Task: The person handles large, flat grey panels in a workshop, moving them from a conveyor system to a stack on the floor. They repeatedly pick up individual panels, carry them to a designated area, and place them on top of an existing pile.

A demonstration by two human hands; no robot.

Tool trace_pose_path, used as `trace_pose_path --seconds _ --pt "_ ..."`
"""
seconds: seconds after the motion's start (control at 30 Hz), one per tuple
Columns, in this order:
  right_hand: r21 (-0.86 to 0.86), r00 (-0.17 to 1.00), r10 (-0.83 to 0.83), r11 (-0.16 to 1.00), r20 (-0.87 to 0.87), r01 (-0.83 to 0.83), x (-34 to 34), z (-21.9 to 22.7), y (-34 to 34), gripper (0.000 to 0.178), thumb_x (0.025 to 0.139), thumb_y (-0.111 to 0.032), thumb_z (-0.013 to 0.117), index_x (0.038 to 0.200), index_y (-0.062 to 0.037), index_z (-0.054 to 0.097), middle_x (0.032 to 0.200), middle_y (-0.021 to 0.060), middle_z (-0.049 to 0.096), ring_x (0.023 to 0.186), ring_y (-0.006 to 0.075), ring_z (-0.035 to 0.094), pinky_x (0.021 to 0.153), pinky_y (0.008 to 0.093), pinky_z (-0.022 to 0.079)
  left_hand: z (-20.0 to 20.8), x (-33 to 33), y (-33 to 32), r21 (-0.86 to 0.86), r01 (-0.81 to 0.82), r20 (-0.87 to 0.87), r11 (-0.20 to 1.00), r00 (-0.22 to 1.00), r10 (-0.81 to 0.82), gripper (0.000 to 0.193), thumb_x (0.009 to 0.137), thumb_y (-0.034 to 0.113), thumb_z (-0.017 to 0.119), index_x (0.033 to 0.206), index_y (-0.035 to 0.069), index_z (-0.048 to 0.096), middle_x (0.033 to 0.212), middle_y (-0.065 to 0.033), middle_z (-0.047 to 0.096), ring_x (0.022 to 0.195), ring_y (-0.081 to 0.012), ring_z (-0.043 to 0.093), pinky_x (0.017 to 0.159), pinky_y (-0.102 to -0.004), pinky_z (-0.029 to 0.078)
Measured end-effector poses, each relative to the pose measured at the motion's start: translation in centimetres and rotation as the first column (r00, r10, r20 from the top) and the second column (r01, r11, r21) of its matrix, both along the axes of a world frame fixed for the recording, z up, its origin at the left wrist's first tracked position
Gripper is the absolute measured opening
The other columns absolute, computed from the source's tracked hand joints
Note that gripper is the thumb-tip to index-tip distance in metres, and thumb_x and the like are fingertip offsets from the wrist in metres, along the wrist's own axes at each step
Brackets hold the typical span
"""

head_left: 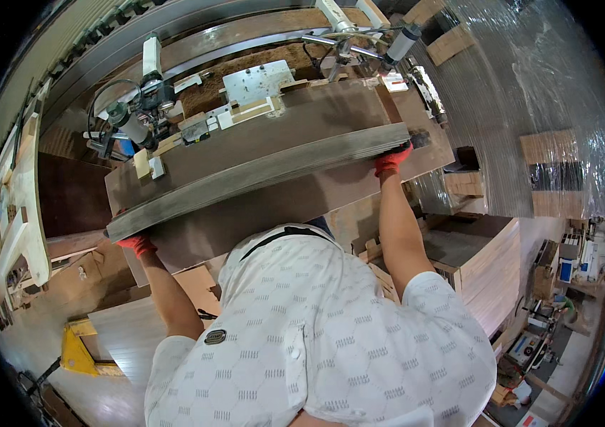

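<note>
A long stack of thin grey-brown boards [267, 169] spans the space in front of me, its layered edges facing me and its left end nearer. My left hand [137, 244], in a red glove, is closed round the stack's left end. At the right end my right hand [392, 161], in a red and dark glove, grips it from beneath and behind; some fingers are hidden by the boards. Beneath the stack lies a broad brown worktable [245, 226]. Whether the boards rest on it or are held just above I cannot tell.
Beyond the table stand a machine head on the left [131, 124] and another on the right [400, 48], with a metal plate [258, 82] between them. Film-wrapped goods [509, 92] rise at the right. A board pile [491, 270] and a yellow pallet-truck part [78, 352] are nearer me.
</note>
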State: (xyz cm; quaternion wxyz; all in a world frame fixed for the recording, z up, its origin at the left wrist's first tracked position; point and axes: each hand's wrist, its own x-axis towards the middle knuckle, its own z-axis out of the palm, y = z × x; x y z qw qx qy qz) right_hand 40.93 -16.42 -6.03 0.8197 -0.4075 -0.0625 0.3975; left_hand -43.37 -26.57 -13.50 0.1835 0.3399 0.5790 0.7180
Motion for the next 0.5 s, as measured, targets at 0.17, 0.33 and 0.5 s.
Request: trace_pose_path --seconds 0.17,0.33,0.5 --pt "-0.029 0.999 0.033 0.999 0.008 -0.032 1.3 0.3 -0.6 0.058 0.102 -0.064 0.047 0.117 -0.0143 0.073 0.117 0.0042 0.073 0.110 0.0281 0.065 0.103 0.0471 0.049 0.5 0.7 0.1 0.036 -0.031 0.169 0.999 0.985 0.025 0.068 0.111 0.058 0.034 0.124 0.001 0.069 0.119 -0.0178 0.075 0.112 -0.0309 0.070 0.106 -0.0512 0.054" --pt "0.091 0.964 0.141 0.982 0.228 -0.165 2.3 4.8 -2.3 0.079 0.104 -0.066 0.032 0.133 -0.0019 0.069 0.129 0.0232 0.073 0.120 0.0366 0.066 0.110 0.0486 0.047 9.4 5.6 -0.1 0.189 0.119 0.335 0.975 0.925 -0.177 0.086 0.108 0.073 0.024 0.130 0.001 0.068 0.121 -0.0213 0.074 0.118 -0.0352 0.068 0.111 -0.0526 0.050" --pt "0.009 0.893 0.199 0.975 0.404 -0.222 0.4 7.3 -0.6 0.064 0.107 -0.055 0.039 0.116 -0.0004 0.071 0.107 0.0211 0.076 0.099 0.0356 0.072 0.097 0.0467 0.055 10.1 3.3 -1.6 0.173 0.134 0.207 0.976 0.964 -0.169 0.084 0.108 0.073 0.028 0.128 0.002 0.068 0.115 -0.0214 0.074 0.111 -0.0364 0.070 0.104 -0.0535 0.052"
